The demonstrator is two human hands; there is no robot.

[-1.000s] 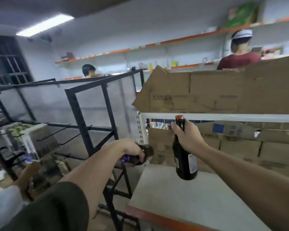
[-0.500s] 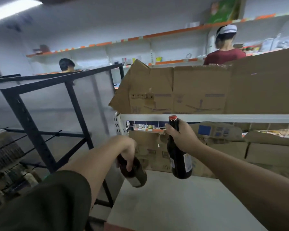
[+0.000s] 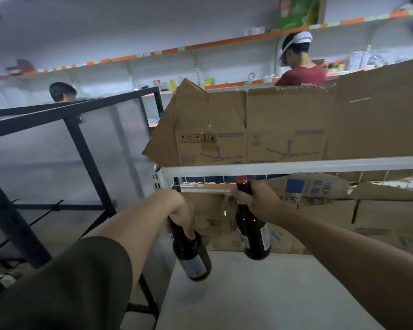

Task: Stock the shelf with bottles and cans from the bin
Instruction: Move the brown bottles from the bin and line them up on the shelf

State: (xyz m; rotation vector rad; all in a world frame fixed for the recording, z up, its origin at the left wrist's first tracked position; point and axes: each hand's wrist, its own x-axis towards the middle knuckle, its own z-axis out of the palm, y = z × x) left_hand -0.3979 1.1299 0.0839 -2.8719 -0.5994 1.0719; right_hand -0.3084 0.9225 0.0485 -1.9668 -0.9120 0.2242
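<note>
Bottle [image 3: 192,258] in left hand [image 3: 180,211] now upright, over shelf [image 3: 284,301] edge.

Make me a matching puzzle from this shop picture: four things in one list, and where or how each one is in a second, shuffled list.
Things
1. left bottle
2. right bottle
3. cardboard
4. black rack

Places or states
a. stands left of the white shelf
b. red cap shows just under the white rail, gripped by the right hand
c. top hidden inside the left hand, over the shelf's left edge
d. stands above the white rail, printed with ceiling fans

Pairs: 1-c, 2-b, 3-d, 4-a
</note>
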